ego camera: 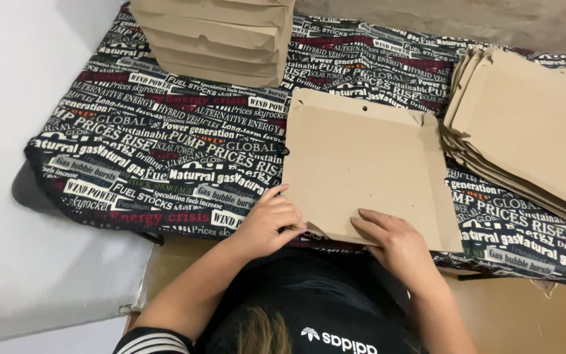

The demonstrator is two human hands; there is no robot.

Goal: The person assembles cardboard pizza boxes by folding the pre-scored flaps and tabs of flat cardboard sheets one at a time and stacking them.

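A flat sheet of brown cardboard (361, 170) lay on the cloth-covered table (165, 151), at the middle of the view, plain and unprinted, with cut flaps along its edges and a small hole near its far edge. The left hand (271, 223), at seven o'clock of the sheet, curled its fingers around the near-left corner. The right hand (394, 242) pressed flat, fingers together, at six o'clock. Folded boxes (217, 39) stood at eleven o'clock; a pile of flat sheets (532, 124) lay at three.
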